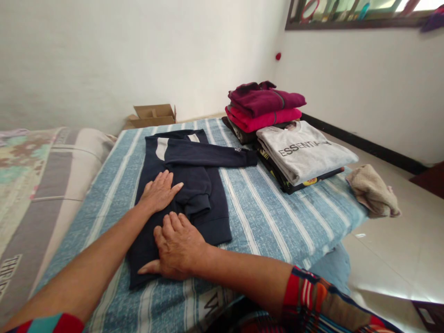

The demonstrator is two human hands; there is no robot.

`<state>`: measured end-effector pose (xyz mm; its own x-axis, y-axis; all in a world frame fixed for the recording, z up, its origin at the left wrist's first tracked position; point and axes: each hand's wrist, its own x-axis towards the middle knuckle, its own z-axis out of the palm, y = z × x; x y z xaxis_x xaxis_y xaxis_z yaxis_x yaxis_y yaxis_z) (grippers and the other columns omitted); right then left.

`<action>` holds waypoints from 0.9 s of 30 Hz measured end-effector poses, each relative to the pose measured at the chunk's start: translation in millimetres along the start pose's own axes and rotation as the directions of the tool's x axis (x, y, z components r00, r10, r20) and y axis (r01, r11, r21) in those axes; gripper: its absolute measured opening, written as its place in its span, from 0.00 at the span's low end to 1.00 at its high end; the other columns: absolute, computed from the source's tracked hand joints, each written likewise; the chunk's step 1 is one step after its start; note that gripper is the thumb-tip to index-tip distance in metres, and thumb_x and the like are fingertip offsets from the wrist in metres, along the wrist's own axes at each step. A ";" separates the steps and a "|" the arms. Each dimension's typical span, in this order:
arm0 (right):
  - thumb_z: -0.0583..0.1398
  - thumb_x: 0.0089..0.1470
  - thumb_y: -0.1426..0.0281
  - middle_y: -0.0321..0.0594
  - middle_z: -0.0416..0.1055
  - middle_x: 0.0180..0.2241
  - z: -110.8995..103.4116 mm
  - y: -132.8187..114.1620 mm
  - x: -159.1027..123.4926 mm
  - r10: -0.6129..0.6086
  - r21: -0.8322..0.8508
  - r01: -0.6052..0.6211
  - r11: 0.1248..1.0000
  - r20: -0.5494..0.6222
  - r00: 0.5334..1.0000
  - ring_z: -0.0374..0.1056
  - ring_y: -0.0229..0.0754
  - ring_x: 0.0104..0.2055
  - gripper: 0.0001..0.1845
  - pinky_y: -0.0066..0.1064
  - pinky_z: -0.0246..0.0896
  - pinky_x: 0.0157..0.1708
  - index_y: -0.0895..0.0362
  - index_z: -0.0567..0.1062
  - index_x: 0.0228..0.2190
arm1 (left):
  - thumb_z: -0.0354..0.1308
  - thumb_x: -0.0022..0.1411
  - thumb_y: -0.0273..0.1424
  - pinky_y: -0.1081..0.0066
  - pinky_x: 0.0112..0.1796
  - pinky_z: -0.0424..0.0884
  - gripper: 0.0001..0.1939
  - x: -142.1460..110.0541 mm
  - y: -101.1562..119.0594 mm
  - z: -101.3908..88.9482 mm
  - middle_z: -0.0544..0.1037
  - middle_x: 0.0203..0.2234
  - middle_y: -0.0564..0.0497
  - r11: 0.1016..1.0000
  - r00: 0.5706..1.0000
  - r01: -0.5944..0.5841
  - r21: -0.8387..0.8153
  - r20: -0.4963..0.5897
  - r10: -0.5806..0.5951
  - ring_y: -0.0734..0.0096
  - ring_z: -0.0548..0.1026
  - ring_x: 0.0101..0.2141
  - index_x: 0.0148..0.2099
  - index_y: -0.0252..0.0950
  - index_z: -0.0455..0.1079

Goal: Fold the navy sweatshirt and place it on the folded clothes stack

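A dark navy sweatshirt (218, 222) with white patches lies partly folded on the blue striped bedspread (249, 208). One sleeve (208, 155) stretches across its upper part towards the right, and the other is doubled over with its cuff near the middle. My left hand (158, 190) rests flat on the body of the garment, left of the folded cuff, thumb spread. Closer to me, my right hand (182, 247) presses on the lower part with fingers extended and thumb pointing left. Neither hand grips the cloth.
Folded clothes stand at the back right: a maroon and pink pile (263, 101) and a grey shirt (312, 152) on dark garments. A beige cloth (373, 189) hangs at the right edge. Behind is a cardboard box (154, 115); another bedding surface (62, 185) lies left.
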<state>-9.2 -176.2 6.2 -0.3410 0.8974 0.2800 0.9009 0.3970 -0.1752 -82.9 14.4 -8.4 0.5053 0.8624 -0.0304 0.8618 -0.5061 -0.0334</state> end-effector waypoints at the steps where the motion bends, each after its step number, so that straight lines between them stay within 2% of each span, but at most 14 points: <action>1: 0.41 0.52 0.39 0.62 0.60 0.54 -0.9 0.1 -0.3 -0.002 0.003 0.002 1.000 -0.002 1.000 0.52 0.58 0.60 0.48 0.44 0.44 0.58 0.71 0.64 0.51 | 0.30 0.63 0.49 0.53 0.57 0.48 0.39 0.6 0.0 -1.2 0.48 0.64 0.36 1.000 1.000 0.007 -0.004 0.010 -0.007 0.53 0.45 0.63 0.66 0.24 0.45; 7: 0.43 0.53 0.42 0.67 0.53 0.58 -3.2 -2.4 -2.4 -0.001 0.112 -0.005 0.994 0.059 0.998 0.46 0.59 0.63 0.48 0.48 0.43 0.59 0.73 0.60 0.55 | 0.30 0.64 0.49 0.53 0.57 0.48 0.38 -4.6 5.8 -12.9 0.47 0.64 0.37 0.999 0.994 0.030 -0.030 0.110 -0.026 0.56 0.44 0.64 0.66 0.27 0.46; 10: 0.45 0.54 0.43 0.68 0.50 0.60 1.1 -4.7 -3.4 -0.015 0.176 -0.004 0.984 0.105 0.994 0.42 0.60 0.64 0.47 0.51 0.41 0.60 0.73 0.57 0.57 | 0.31 0.63 0.51 0.51 0.58 0.45 0.40 -11.6 9.8 -12.2 0.44 0.65 0.36 0.996 0.995 0.078 -0.038 0.070 -0.075 0.55 0.41 0.64 0.66 0.25 0.43; 18: 0.45 0.57 0.46 0.63 0.47 0.62 5.2 -11.0 -8.3 -0.005 0.248 -0.037 0.968 0.166 0.986 0.36 0.60 0.65 0.44 0.52 0.37 0.61 0.72 0.57 0.59 | 0.30 0.62 0.54 0.51 0.59 0.43 0.41 -21.1 10.6 0.9 0.44 0.65 0.40 0.992 0.996 0.080 -0.093 0.032 -0.077 0.57 0.41 0.64 0.66 0.27 0.44; 22: 0.46 0.56 0.46 0.63 0.46 0.62 -6.6 -14.5 -14.4 -0.004 0.298 -0.061 0.952 0.212 0.977 0.37 0.59 0.65 0.44 0.51 0.37 0.62 0.71 0.58 0.58 | 0.30 0.65 0.48 0.56 0.59 0.46 0.36 -19.8 1.3 -6.1 0.49 0.64 0.41 0.972 0.997 0.083 -0.219 0.014 -0.082 0.61 0.45 0.64 0.65 0.27 0.47; 24: 0.45 0.57 0.46 0.61 0.47 0.62 -16.8 -11.3 -14.4 -0.018 0.336 -0.054 0.940 0.206 0.978 0.39 0.56 0.65 0.43 0.49 0.38 0.62 0.69 0.59 0.58 | 0.31 0.67 0.43 0.61 0.59 0.48 0.32 -23.8 -6.3 -13.1 0.51 0.64 0.41 0.962 0.995 0.079 -0.262 -0.042 -0.093 0.65 0.47 0.63 0.64 0.27 0.50; 27: 0.45 0.60 0.50 0.57 0.50 0.62 -31.9 5.8 -1.4 -0.007 0.326 -0.046 0.944 0.157 0.988 0.43 0.53 0.65 0.37 0.48 0.39 0.62 0.66 0.60 0.58 | 0.36 0.66 0.37 0.59 0.59 0.48 0.29 -42.7 -13.0 -19.6 0.51 0.63 0.39 0.974 0.985 0.110 -0.197 -0.110 -0.134 0.61 0.48 0.63 0.63 0.25 0.53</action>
<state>5.0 -181.3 34.9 -0.3848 0.9139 0.1293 0.7786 0.3967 -0.4863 -114.8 -15.7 12.9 0.3872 0.9181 0.0844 0.9040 -0.3960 0.1611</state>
